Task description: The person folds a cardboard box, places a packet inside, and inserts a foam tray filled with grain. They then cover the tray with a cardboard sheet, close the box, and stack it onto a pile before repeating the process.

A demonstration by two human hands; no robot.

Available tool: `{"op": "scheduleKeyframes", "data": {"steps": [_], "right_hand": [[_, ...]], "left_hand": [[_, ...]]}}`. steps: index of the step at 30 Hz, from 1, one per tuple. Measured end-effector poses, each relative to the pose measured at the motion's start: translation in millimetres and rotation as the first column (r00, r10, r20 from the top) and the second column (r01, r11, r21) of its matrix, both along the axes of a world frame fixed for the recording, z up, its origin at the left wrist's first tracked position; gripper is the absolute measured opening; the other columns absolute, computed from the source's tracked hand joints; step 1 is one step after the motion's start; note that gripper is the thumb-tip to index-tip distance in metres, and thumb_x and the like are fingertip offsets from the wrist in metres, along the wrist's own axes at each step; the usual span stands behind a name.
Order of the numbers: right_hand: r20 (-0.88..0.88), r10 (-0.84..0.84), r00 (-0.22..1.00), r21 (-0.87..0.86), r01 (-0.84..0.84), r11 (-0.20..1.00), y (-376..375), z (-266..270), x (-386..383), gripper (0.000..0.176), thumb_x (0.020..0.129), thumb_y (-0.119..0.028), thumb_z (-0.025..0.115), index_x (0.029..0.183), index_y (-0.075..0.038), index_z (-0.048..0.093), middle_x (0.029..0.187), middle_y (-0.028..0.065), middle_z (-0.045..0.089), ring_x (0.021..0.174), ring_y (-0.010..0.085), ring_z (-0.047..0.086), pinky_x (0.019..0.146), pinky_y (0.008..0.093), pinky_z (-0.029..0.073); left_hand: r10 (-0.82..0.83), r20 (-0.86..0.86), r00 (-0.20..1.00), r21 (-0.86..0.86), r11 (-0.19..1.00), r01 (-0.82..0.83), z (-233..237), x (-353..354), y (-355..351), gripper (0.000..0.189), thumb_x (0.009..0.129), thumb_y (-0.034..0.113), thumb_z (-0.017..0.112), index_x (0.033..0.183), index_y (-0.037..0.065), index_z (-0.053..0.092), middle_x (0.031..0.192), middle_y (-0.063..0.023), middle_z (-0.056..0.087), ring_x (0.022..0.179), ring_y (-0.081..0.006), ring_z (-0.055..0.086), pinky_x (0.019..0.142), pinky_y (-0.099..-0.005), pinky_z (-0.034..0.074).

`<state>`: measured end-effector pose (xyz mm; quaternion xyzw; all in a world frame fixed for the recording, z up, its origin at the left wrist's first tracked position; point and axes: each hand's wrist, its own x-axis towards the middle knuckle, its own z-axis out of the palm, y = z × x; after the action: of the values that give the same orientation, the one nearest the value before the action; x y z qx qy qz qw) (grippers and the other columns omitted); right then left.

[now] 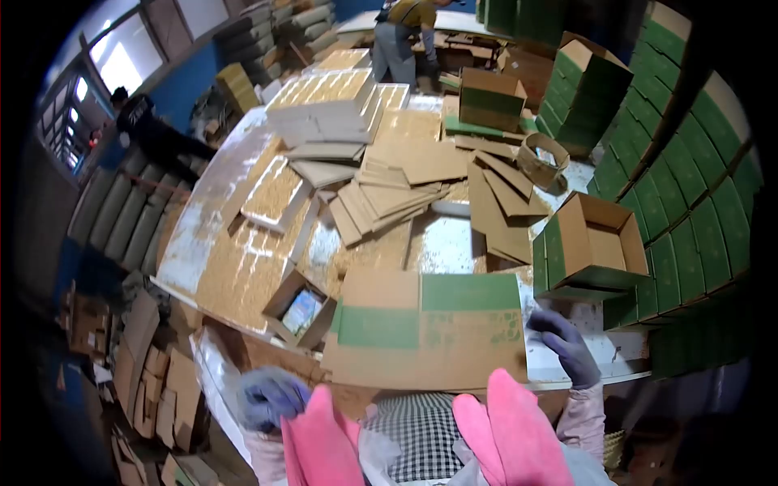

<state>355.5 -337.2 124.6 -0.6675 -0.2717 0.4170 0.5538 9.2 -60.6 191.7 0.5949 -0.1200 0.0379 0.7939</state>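
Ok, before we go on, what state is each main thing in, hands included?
Large carton: flattened, on the table.
Green-sided carton: set up, top open.
Small box: open, contents inside.
Cardboard sheets: flat, loosely overlapping.
Stacked cartons: piled high at right.
Left hand: gloved, fingers curled; hold unclear.
Right hand: gloved, nothing visible in it.

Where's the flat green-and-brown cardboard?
In the head view, the flat cardboard lies front and centre on the table, between the small open box and the right hand.
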Motion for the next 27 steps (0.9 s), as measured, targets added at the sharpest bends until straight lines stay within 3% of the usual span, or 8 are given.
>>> {"op": "scheduleKeyframes", "data": {"steps": [4,5,7,10,14,18,21,27], "right_hand": [[0.569,0.26,0.78,-0.398,-0.015,0.917,-31.0,-94.9,-15.9,0.102,0.073,-0.036,0.082,0.148,0.003,0.025,0.149,0.026,0.033,0.138,0.0344,0.035,0.113,0.0422,0.03],[0.624,0.301,0.721,-0.406,-0.03,0.913,-39.1,-113.9,-25.6,0.104,0.072,-0.037,0.083,0.148,0.002,0.024,0.15,0.0261,0.03,0.139,0.0346,0.034,0.113,0.0427,0.03],[0.657,0.303,0.691,-0.367,-0.057,0.928,-44.0,-127.5,-49.4,0.105,0.07,-0.036,0.084,0.148,0.002,0.025,0.15,0.0252,0.031,0.138,0.0341,0.035,0.113,0.0426,0.031],[0.637,0.227,0.737,-0.307,-0.027,0.951,-46.1,-132.6,-72.7,0.106,0.069,-0.034,0.086,0.148,0.002,0.026,0.15,0.0238,0.031,0.138,0.0334,0.036,0.113,0.0424,0.031],[0.574,0.051,0.817,-0.132,0.03,0.991,-40.0,-122.1,-71.0,0.107,0.066,-0.032,0.087,0.147,0.002,0.027,0.15,0.0219,0.031,0.137,0.0325,0.037,0.113,0.0422,0.031],[0.583,-0.082,0.808,0.097,0.031,0.995,-17.5,-56.9,-46.2,0.108,0.063,-0.029,0.089,0.147,0.001,0.028,0.15,0.0201,0.032,0.137,0.0315,0.038,0.113,0.042,0.032],[0.662,-0.167,0.731,0.133,0.105,0.986,10.2,27.3,-24.7,0.105,0.059,-0.017,0.087,0.146,0.003,0.031,0.148,0.0159,0.039,0.134,0.0277,0.041,0.112,0.0376,0.032],[0.678,-0.329,0.657,0.264,0.2,0.943,76.3,134.6,-12.6,0.076,0.062,-0.005,0.068,0.135,0.006,0.047,0.135,0.0173,0.052,0.124,0.026,0.052,0.104,0.0345,0.042]], "left_hand": [[0.614,-0.106,0.782,-0.068,0.78,-0.622,-34.4,-27.9,48.8,0.006,0.079,0.005,0.071,0.08,0.002,0.066,0.07,-0.0083,0.064,0.069,-0.0232,0.064,0.07,-0.0394,0.051],[0.759,-0.404,0.51,0.415,0.649,-0.638,-34.7,-24.2,62.0,0.028,0.076,0.006,0.074,0.103,0.0,0.066,0.1,-0.0136,0.068,0.101,-0.028,0.063,0.092,-0.0378,0.048],[0.624,-0.453,0.637,0.467,0.774,-0.427,-96.4,-9.9,61.8,0.082,0.076,0.02,0.076,0.145,0.002,0.035,0.153,-0.0159,0.028,0.138,-0.0301,0.032,0.112,-0.0393,0.033],[0.662,-0.058,0.748,0.985,-0.084,0.15,-186.4,-15.1,23.8,0.101,0.069,0.041,0.081,0.146,0.001,0.029,0.147,-0.0321,0.029,0.14,-0.0421,0.029,0.115,-0.0455,0.027],[0.644,0.094,0.759,0.995,-0.092,-0.045,-216.2,-28.8,28.4,0.095,0.074,0.049,0.075,0.145,0.002,0.032,0.147,-0.0324,0.03,0.136,-0.0464,0.034,0.112,-0.0482,0.03],[0.702,-0.198,0.685,0.9,0.407,-0.157,-129.5,-18.3,50.9,0.079,0.083,0.047,0.067,0.141,0.001,0.039,0.139,-0.0271,0.046,0.123,-0.0393,0.052,0.104,-0.0442,0.042],[0.598,-0.601,0.53,0.167,0.742,-0.649,-83.5,-10.0,96.9,0.083,0.082,0.05,0.067,0.141,0.0,0.039,0.14,-0.0279,0.045,0.123,-0.0395,0.052,0.102,-0.0425,0.043],[0.786,0.068,0.615,0.992,0.014,-0.127,10.2,29.7,76.7,0.078,0.085,0.05,0.064,0.145,0.006,0.039,0.14,-0.0232,0.048,0.121,-0.0368,0.053,0.099,-0.0388,0.045]]}}
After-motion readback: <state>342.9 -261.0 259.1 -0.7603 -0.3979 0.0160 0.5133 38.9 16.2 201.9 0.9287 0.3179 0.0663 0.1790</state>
